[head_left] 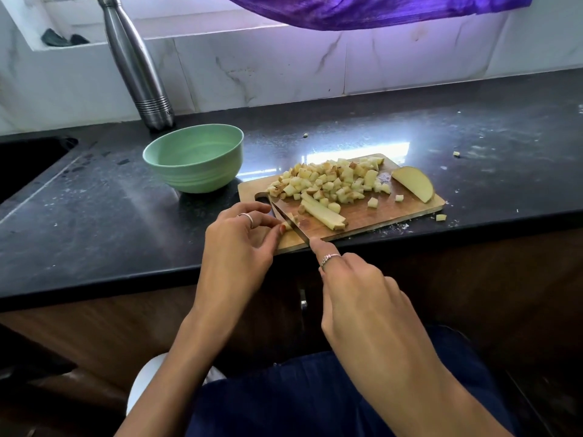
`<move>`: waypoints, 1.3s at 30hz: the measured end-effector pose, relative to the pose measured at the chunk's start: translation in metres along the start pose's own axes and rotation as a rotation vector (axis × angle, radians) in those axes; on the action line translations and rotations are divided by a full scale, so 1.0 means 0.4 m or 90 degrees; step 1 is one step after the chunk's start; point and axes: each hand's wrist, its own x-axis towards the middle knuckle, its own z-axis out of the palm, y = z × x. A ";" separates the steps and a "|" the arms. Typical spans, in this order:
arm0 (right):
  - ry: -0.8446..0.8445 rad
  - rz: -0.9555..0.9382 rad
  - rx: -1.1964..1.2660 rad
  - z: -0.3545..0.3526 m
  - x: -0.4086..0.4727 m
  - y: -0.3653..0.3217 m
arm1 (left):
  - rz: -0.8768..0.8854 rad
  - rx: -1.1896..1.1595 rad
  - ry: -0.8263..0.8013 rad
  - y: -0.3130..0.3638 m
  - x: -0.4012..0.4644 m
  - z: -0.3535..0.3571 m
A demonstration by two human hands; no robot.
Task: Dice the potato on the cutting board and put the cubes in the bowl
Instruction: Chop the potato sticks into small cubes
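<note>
From the head view I see the wooden cutting board [372, 216] lying at the front edge of the black tabletop [94, 222]. My right hand [362, 298] is curled round the handle of a knife [288, 222], forefinger stretched along the back of the blade, which slants across the board's near left corner. My left hand [239, 238] pinches a small potato piece [291, 220] right against the blade, thumb and fingertips bent onto it.

Just beside the blade lie a few long potato strips [321, 211], side by side and uncut. Behind them a heap of potato cubes [334, 181] covers the middle and far part of the board. A curved potato slice [413, 182] rests on the board's far right corner, partly over its edge. A few stray cubes lie on the tabletop off the board.

The green bowl [194, 157] stands on the tabletop just left of the board; I see no cubes inside it. A steel bottle [135, 61] stands behind the bowl against the marble wall.
</note>
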 end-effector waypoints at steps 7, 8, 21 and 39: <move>0.013 0.043 -0.051 0.000 0.001 -0.026 | 0.001 -0.007 -0.004 -0.004 0.002 -0.002; 0.003 0.047 -0.047 -0.005 0.005 -0.030 | 0.001 -0.006 -0.003 -0.004 0.001 -0.001; 0.002 -0.053 -0.059 -0.008 0.040 -0.036 | 0.000 -0.034 0.010 -0.003 -0.002 0.002; 0.044 -0.018 0.041 -0.023 0.034 0.004 | -0.013 -0.007 0.032 0.000 -0.003 0.020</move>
